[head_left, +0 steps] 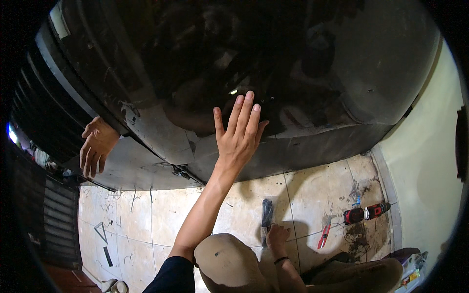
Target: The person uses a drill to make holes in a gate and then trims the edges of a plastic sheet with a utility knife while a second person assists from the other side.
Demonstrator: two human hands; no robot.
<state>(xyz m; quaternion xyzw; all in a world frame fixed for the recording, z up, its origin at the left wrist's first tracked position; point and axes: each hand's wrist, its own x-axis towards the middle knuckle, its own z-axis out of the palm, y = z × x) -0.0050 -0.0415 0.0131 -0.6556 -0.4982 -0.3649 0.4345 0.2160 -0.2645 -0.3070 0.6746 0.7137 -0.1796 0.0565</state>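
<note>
My left hand lies flat against a large, dark, glossy curved panel, its fingers spread and pointing away from me. Lower down, my right hand is closed at the near end of a clear packet of thin black strips, above the tiled floor. A dark band circles that wrist. To the left, another person's hand hangs with its fingers down by the panel's edge; the arm behind it is hidden.
Right of my right hand, a red utility knife and a red-and-black power drill lie on the tiles. A pale wall bounds the right side. A black strip and thin scraps are at left; my bent knee is in front.
</note>
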